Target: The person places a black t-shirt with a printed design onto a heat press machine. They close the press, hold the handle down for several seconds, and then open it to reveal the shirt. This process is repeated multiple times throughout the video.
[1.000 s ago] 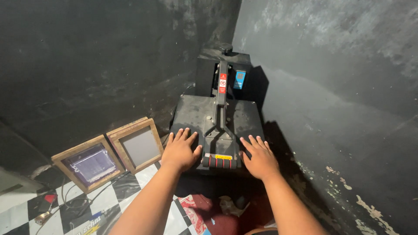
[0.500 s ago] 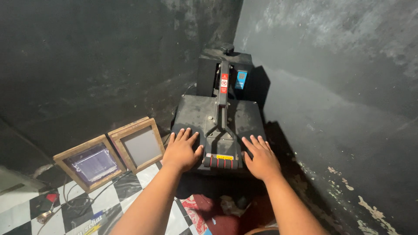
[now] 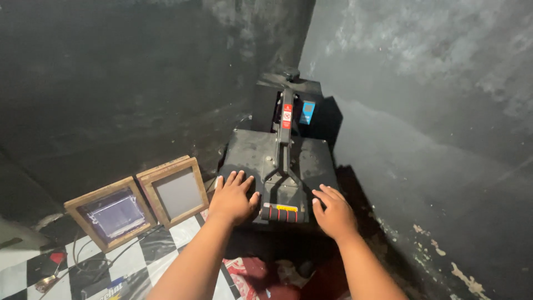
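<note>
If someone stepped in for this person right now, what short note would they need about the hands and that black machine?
Left hand: flat, palm down on the front left of the black heat press, gripping nothing.
Right hand: flat on the front right edge, gripping nothing.
The press handle, with its red-ringed grip, lies between the hands, untouched.
The top plate looks lowered; what lies under it is hidden.
Two wooden frames lean by the wall at left, untouched.

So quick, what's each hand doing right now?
Left hand: open, flat on the black press, holding nothing.
Right hand: open, on its front edge, holding nothing.
</note>
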